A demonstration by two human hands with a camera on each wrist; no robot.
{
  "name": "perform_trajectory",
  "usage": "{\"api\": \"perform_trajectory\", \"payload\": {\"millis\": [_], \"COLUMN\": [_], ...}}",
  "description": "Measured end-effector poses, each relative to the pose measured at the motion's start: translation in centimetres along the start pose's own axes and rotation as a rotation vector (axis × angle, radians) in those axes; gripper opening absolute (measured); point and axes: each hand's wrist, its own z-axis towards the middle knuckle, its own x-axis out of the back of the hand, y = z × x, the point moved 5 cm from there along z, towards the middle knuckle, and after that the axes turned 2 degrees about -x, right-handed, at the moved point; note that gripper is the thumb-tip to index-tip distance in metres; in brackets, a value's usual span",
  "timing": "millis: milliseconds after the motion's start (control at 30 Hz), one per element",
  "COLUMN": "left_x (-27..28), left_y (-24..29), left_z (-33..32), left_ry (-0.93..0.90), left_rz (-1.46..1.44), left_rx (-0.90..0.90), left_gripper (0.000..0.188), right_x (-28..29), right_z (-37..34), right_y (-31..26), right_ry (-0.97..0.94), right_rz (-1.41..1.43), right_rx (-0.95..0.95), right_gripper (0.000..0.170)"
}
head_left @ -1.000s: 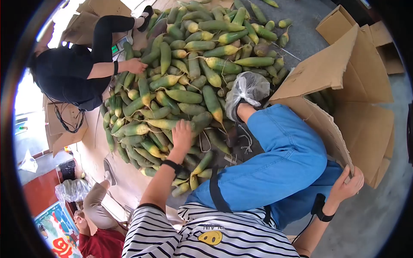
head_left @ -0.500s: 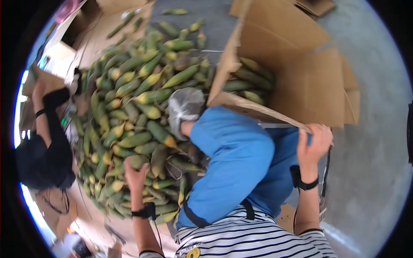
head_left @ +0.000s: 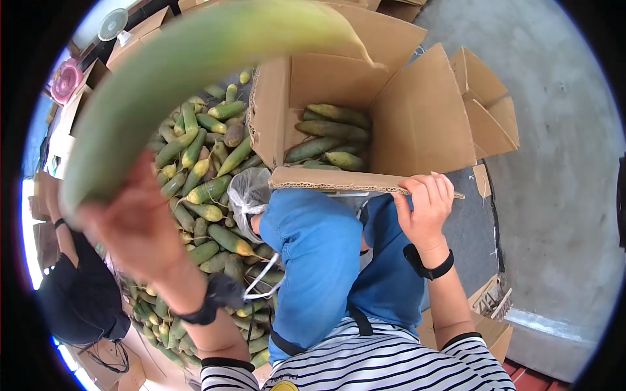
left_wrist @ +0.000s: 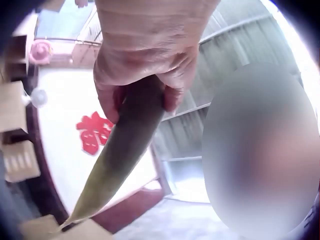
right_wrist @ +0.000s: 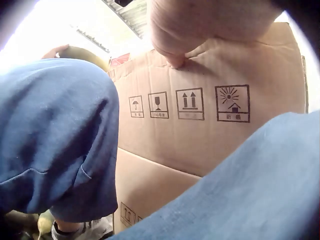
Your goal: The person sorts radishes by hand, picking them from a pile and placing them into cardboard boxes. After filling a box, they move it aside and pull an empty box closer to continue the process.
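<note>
As the head view shows, the right hand (head_left: 427,205) grips the box's (head_left: 424,111) near flap; left of the box, the raised left hand (head_left: 140,228) holds a radish (head_left: 195,55). Left wrist: thumb and fingers pinch it. Right wrist: knees (right_wrist: 57,125) partly block the box.

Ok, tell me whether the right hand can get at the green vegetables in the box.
Probably yes, though the right hand would first need to release the near flap it grips and reach over it; the box is open above, leaving the upper green vegetables uncovered.
</note>
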Motion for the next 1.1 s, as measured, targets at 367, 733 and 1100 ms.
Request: {"api": "perform_trajectory", "payload": {"millis": [367,733,1100], "left_x": [22.9,32.1,33.7], "left_y": [-1.9,1.5,-0.7], "left_z": [-19.2,-32.2,-32.0], "left_ry": [0.100,-0.152,-0.065], "left_rz": [1.536,2.219,2.257], "left_rx": [0.731,1.199,1.237], "left_gripper": [0.038,0.076,0.061], "right_x": [-0.1,-0.7,-0.6], "right_z": [-0.5,-0.6,-0.2], "right_y": [-0.4,-0.3,-0.6], "right_ry": [-0.051,-0.042,-0.048], "right_rz": [-0.072,-0.138,-0.165], "right_rx": [0.041,0.092,0.090], "right_gripper": [0.020,0.023,0.022]}}
